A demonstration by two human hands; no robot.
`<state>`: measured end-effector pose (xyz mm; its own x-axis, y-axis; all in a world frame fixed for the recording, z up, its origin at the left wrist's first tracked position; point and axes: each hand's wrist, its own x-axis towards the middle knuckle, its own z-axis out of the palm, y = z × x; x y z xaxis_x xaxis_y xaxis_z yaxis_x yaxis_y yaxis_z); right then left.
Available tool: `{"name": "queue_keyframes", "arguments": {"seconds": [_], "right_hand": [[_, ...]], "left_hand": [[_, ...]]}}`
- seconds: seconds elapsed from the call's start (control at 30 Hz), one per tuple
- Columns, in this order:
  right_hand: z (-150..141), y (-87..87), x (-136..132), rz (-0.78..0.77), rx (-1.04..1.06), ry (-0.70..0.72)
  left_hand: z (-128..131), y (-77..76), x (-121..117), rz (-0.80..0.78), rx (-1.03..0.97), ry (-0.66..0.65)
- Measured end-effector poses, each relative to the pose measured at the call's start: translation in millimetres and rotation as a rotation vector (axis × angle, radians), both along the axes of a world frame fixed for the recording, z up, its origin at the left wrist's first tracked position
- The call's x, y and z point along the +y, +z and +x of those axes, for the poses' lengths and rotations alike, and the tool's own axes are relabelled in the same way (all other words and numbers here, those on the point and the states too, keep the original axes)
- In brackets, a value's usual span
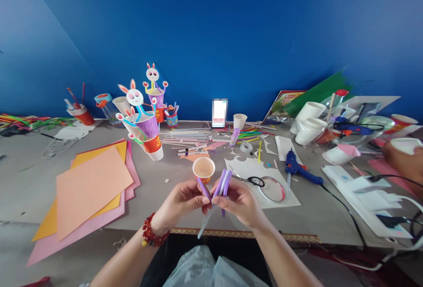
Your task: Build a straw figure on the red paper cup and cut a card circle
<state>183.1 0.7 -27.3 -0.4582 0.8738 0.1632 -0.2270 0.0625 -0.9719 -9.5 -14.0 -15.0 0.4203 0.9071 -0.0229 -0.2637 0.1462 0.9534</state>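
Both my hands meet in front of a paper cup (204, 180) that stands open side up near the table's front edge. In my left hand (180, 203), the thumb and fingers pinch a short purple straw (204, 189). My right hand (241, 199) grips a bundle of purple straws (226, 183), folded or lying side by side, with a whitish piece among them. A pale thin straw (205, 224) slants down from between the hands; which hand holds it I cannot tell. Some fingertips are hidden behind the straws.
Rabbit cup figures (147, 122) stand left behind coloured paper sheets (95, 185). To the right lie cut white paper (264, 177), scissors (254, 181), a tape roll (272, 189), a blue glue gun (300, 170) and a power strip (363, 203). Another person's hand (405, 159) shows at far right.
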Motion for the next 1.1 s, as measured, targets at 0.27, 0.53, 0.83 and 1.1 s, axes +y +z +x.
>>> {"name": "queue_keyframes", "arguments": {"seconds": [0.27,0.53,0.83,1.1], "right_hand": [[-2,-6.3,-4,0.014,0.014,-0.006],[1,-8.5,-6,0.363,-0.222,-0.236],[-2,-8.7,-12,0.298,-0.140,-0.225],[8,3.1,-6,0.239,-0.084,-0.077]], "left_hand": [[3,-0.6,-1,0.017,0.064,0.025],[9,-5.8,-12,0.126,0.189,0.205],[8,3.3,-13,0.102,0.116,0.108],[4,13.9,-4,0.059,0.169,0.020]]}}
